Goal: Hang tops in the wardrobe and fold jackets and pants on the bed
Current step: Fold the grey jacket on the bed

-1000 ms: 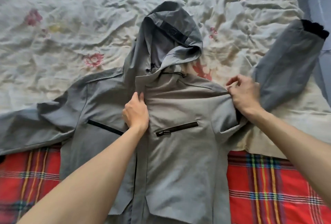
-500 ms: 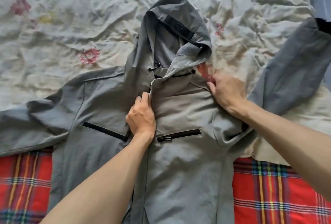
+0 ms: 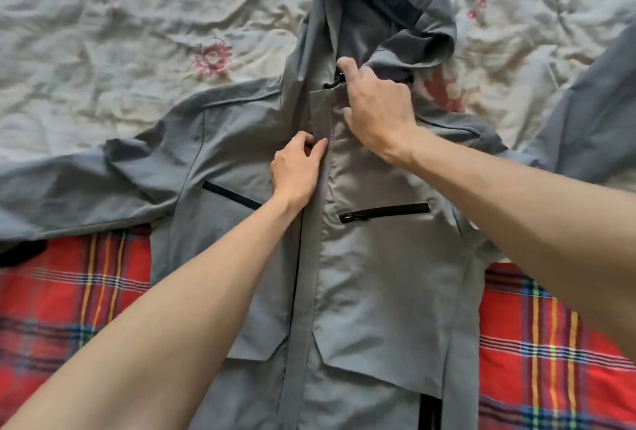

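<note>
In the head view, the grey hooded jacket (image 3: pixel 378 275) was spread face up on a floral bed sheet (image 3: pixel 137 68), its sleeves run out to both side edges; open sheet was left beyond the hood (image 3: pixel 389 17), and a red plaid blanket (image 3: pixel 550 378) was seen beneath the hem. The jacket's body was partly covered by both forearms; its front edge below the collar was pinched by the curled fingers of the left hand (image 3: pixel 296 171), and the collar beside the black cord toggle (image 3: pixel 335 80) was gripped narrowly by the right hand (image 3: pixel 375 109).
</note>
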`<state>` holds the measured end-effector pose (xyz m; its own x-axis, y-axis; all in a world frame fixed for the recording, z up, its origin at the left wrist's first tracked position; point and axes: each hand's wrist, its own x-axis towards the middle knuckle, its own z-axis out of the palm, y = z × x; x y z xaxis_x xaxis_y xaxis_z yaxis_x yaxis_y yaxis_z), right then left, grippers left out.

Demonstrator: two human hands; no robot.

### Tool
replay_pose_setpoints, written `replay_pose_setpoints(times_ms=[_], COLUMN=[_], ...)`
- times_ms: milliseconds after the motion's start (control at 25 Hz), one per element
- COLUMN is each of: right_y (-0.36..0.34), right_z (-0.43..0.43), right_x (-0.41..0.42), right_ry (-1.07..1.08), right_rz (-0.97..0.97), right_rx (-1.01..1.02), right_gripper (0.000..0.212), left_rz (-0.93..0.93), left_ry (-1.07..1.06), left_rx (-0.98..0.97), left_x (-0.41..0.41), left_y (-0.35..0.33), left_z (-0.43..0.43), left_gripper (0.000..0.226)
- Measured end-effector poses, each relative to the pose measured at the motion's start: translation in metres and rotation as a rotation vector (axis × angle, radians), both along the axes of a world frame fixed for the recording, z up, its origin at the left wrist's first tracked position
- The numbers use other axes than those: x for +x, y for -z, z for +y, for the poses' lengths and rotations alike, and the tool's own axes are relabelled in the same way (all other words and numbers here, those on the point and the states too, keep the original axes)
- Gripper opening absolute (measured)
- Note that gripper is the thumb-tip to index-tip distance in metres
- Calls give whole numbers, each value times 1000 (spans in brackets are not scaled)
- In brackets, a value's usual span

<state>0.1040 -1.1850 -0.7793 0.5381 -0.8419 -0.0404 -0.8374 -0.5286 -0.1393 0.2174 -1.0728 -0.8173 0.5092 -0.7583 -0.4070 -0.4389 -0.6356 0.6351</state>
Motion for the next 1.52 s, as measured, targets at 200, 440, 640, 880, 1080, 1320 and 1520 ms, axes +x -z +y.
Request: replay_pose_setpoints(times_ms=[200,440,640,880,1080,1320,1520], right_y=[-2,5,7,1,-10,-10,-19], right_z=[167,203,197,262,372,435,436], right_x=[-40,-8,-2,-62,-201,-255,-258], right_ry=[-451,-448,-384,24,998,964,797], right_rz=[-103,279,71,-335,-263,-232,72], right_rx=[449,418,701,493,503,1064,876], right_gripper=[36,36,24,47,59,30,35], left_rz=[-74,113,62,207,235,215,140], left_ry=[-56,143,116,68,92,103,209], left_rx=[-262,440,459,395,384,410,436], left_x=[16,-31,-39,-29,-24,-27,-33], left_y=[-45,-39,-30,-14,-6,-3,-26], left_z=[104,284,288,303,330,328,330], left_gripper=[17,25,28,27,21,21,16])
